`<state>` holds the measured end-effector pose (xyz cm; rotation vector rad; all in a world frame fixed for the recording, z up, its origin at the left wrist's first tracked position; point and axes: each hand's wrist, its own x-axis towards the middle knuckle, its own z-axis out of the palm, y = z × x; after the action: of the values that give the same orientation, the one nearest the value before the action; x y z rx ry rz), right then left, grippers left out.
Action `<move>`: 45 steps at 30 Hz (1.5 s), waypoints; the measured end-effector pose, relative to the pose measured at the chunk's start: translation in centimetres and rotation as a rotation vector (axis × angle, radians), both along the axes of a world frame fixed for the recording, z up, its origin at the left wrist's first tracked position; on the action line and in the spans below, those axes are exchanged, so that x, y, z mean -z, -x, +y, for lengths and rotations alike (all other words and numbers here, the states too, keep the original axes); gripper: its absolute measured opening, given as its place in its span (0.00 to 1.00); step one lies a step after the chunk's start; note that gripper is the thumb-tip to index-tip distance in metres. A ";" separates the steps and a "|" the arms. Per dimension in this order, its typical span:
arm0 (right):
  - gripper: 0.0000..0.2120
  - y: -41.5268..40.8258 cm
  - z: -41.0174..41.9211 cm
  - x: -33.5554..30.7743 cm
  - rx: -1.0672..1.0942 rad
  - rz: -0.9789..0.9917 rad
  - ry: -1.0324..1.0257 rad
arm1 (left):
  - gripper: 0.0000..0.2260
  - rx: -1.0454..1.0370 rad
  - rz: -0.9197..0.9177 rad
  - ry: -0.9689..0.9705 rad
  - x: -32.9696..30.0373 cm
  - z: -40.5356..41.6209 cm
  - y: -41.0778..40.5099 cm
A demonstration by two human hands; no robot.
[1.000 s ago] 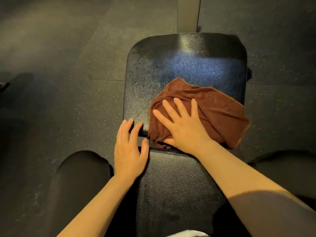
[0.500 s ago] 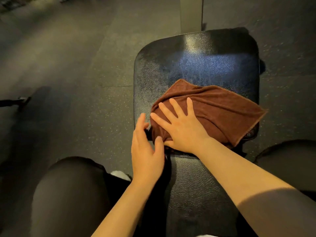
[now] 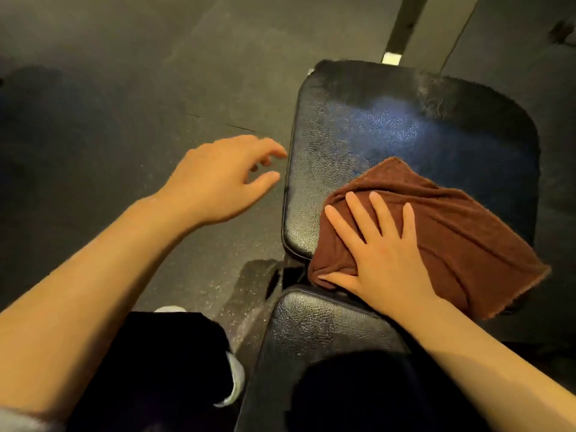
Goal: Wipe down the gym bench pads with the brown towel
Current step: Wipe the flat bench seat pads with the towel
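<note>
The brown towel [image 3: 442, 226] lies folded on the near right part of the far black bench pad [image 3: 389, 129], its right corner hanging past the pad's edge. My right hand [image 3: 377, 251] presses flat on the towel's left end with straight, spread fingers. A second black pad [image 3: 318, 332] runs toward me below the gap between the pads. My left hand [image 3: 221, 179] hovers over the floor just left of the far pad, fingers loosely curled and holding nothing.
Dark speckled rubber floor [image 3: 124, 88] surrounds the bench. A metal frame bar [image 3: 402, 29] extends beyond the far pad. My left leg and white shoe [image 3: 233, 378] stand on the floor beside the near pad.
My left hand has come off the pad's near left corner and swung out to the left over the floor. The right hand stays pressed on the towel. The view has shifted left.
</note>
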<state>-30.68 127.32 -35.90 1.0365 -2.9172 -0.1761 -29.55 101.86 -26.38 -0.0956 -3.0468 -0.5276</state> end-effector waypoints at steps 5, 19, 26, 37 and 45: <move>0.49 -0.5 -4.0 -0.3 0.133 -0.007 0.009 | 0.21 0.144 0.002 0.278 0.5 -1.0 -2.2; 0.47 5.4 -15.3 -1.2 0.689 -0.122 0.134 | 0.26 0.270 -0.422 0.232 2.8 -6.6 -1.0; 0.46 9.7 -17.0 -1.8 0.698 -0.087 0.226 | 0.22 0.206 -0.258 0.286 2.8 -7.7 -0.4; 0.49 2.2 -14.1 -1.9 0.598 -0.134 0.041 | 0.22 0.178 -0.238 0.237 1.6 -6.9 -1.4; 0.44 14.0 -17.6 -2.6 0.752 -0.152 0.104 | 0.22 0.144 -0.273 0.229 0.5 -7.3 1.3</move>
<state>-44.68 109.75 -33.34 -0.1052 -3.2489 0.0402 -30.88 94.52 -26.90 -0.2754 -3.3761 -0.2091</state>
